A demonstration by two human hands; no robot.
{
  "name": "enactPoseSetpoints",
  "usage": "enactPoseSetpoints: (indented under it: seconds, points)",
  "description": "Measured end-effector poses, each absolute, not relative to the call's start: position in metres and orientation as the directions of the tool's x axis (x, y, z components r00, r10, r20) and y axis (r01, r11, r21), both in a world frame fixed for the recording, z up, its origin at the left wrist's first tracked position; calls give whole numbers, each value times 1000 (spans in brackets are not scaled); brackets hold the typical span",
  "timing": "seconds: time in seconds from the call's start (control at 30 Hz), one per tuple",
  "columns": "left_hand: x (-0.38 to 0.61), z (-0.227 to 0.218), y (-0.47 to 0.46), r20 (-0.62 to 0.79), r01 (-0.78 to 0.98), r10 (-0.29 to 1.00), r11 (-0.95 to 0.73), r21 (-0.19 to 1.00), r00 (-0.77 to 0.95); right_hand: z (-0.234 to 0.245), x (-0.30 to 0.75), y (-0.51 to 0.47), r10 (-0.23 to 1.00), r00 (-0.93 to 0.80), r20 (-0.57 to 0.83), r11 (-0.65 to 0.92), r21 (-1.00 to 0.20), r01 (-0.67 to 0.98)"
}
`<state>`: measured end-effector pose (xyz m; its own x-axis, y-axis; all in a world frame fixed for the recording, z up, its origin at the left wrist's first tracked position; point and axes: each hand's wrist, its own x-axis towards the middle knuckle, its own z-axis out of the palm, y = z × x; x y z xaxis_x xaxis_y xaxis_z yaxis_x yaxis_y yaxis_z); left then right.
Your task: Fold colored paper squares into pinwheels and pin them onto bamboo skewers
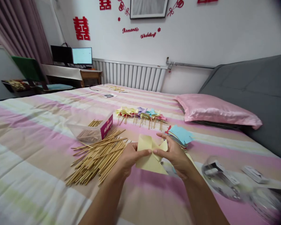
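Between my two hands is a pale yellow paper square (146,164), cut and with a corner curled in toward its middle like a pinwheel. My left hand (128,157) grips its left side, thumb pressed near the centre. On the right, my right hand (174,153) pinches the folded part, its thumb also by the centre and its index finger raised behind. Many thin wooden sticks (100,156) lie loosely heaped to the left of my left hand. A stack of coloured paper sheets (181,134), light blue on top, sits just beyond my right hand.
Finished paper pinwheels (142,112) on sticks lie in a row farther back. A clear plastic box (91,134) with sticks inside stands at left. Round clear containers (220,178) and a small white box (255,174) are at right. A pink pillow (217,109) rests by the grey headboard (255,90).
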<state>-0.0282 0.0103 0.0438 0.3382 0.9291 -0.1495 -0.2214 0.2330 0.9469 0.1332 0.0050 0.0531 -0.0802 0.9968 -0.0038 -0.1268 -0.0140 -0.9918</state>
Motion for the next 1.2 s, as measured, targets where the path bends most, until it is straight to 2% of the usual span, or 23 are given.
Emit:
enactPoseSetpoints:
  seconds: [0.27, 0.47, 0.77, 0.97, 1.2]
  points:
    - [-27, 44, 12, -153, -171, 928, 221, 960, 341, 51, 133, 6, 998, -67, 18, 12, -997, -81]
    - [-25, 45, 10, -92, -255, 944, 178, 950, 318, 50, 131, 7, 998, -45, 52, 48, -995, -82]
    - [-26, 45, 12, -126, -291, 958, 201, 935, 257, 50, 132, 8, 999, -12, 30, 29, -995, -91]
    - [-25, 46, 12, -141, -283, 958, 211, 936, 248, 49, 137, 12, 993, 79, 88, 91, -995, -30]
    - [-25, 42, 15, -148, -312, 961, 218, 925, 234, 51, 139, 13, 975, 180, 128, 139, -989, -50]
